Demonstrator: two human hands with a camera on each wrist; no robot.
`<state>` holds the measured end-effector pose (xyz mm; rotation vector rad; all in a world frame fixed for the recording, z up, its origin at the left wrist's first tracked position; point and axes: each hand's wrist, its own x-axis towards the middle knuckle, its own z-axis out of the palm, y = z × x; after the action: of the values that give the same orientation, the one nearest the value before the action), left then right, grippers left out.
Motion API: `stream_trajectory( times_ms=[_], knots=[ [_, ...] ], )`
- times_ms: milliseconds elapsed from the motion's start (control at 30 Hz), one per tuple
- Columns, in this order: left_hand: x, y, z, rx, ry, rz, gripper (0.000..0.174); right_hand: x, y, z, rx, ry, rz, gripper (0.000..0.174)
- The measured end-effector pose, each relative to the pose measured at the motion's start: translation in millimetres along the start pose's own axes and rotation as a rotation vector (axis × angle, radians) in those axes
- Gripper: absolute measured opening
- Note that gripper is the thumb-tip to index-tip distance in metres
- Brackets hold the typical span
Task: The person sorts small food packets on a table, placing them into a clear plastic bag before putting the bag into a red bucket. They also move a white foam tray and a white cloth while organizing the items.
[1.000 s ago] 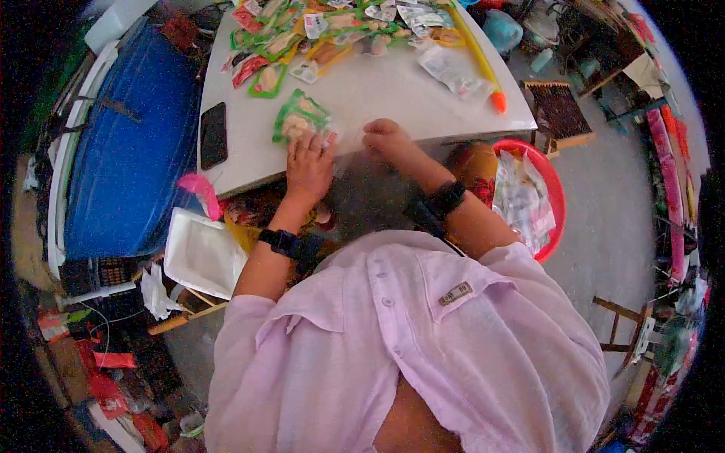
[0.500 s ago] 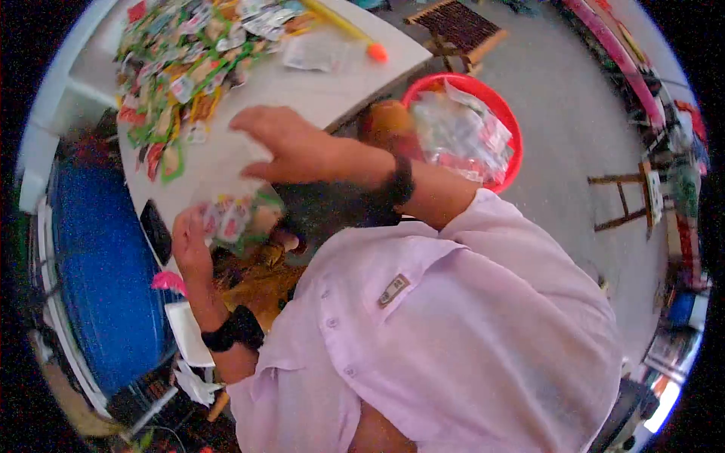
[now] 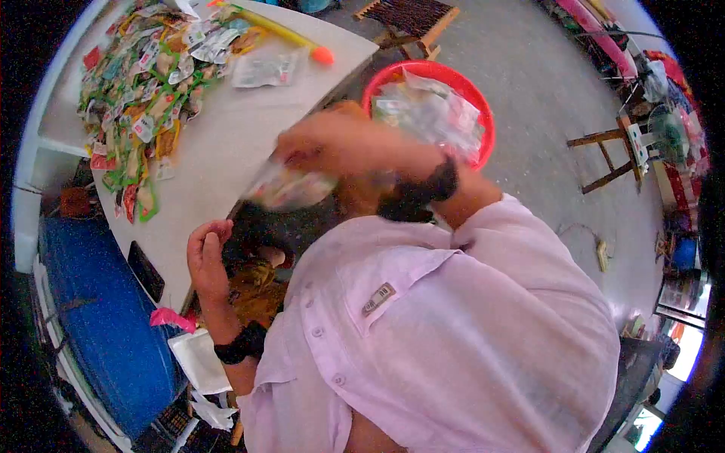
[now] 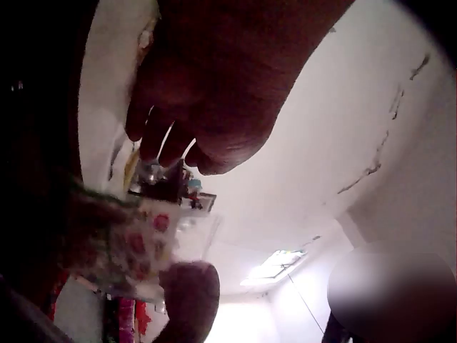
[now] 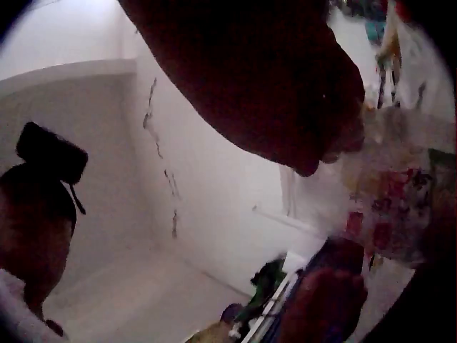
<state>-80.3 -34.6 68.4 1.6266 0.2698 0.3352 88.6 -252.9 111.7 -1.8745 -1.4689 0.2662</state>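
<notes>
My right hand (image 3: 332, 147), blurred by motion, grips a clear plastic bag (image 3: 291, 190) with red and green print at the table's front edge. In the right wrist view the printed bag (image 5: 393, 200) hangs from my right fingertips. My left hand (image 3: 208, 260) is apart from the bag, beside the table edge, with loosely bent fingers and nothing held. From the left wrist, a gap shows between my left fingers and thumb (image 4: 191, 296), with the bag beyond it. A red basin (image 3: 487, 140) holding several clear packs stands to the right of my right hand.
On the white table (image 3: 219, 151) lies a large heap of small snack packets (image 3: 147, 106). Also on it are a clear pouch (image 3: 264, 69), a yellow stick with an orange tip (image 3: 302, 44) and a phone (image 3: 146, 272). A wooden stool (image 3: 411, 23) stands beyond the basin.
The head view has turned toward the basin. A green-edged packet has left the tabletop; the printed bag, near my left hand half a second ago, is now in my right hand, moved rightward.
</notes>
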Motion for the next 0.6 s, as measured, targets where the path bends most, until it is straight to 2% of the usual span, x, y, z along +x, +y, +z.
stream_trajectory(
  times_ms=[100, 167, 233, 333, 400, 467, 533, 600],
  knots=[
    [5.5, -27.1, -13.2, 0.089, -0.036, -0.071, 0.015, -41.2, 28.1, -44.5, -0.017, 0.172, 0.113, 0.013],
    [4.0, -45.5, -21.6, 0.205, -0.084, -0.122, 0.015, -66.7, 54.5, -70.5, 0.146, 0.199, 0.198, 0.01],
    [-0.5, -80.9, -32.6, 0.111, -0.059, -0.242, 0.015, -95.1, 79.4, -91.4, 0.247, 0.284, 0.377, 0.014],
    [-10.6, -110.0, -39.7, 0.068, -0.038, -0.406, 0.018, -115.0, 122.1, -109.7, -0.131, 0.221, 0.474, 0.015],
    [-19.7, -131.1, -46.5, 0.134, -0.009, -0.498, 0.021, -117.4, 152.0, -108.5, -0.601, 0.159, 0.588, 0.019],
    [-27.0, -145.0, -53.7, 0.199, -0.016, -0.527, 0.021, -129.0, 180.5, -93.4, -0.748, 0.196, 0.663, 0.024],
    [-38.0, -133.4, -47.7, 0.19, 0.024, -0.529, 0.021, -137.5, 196.6, -75.0, -0.559, 0.314, 0.71, 0.028],
    [-45.5, -139.0, -49.2, 0.196, 0.01, -0.546, 0.021, -130.3, 176.2, -49.1, -0.373, 0.217, 0.714, 0.026]
  ],
)
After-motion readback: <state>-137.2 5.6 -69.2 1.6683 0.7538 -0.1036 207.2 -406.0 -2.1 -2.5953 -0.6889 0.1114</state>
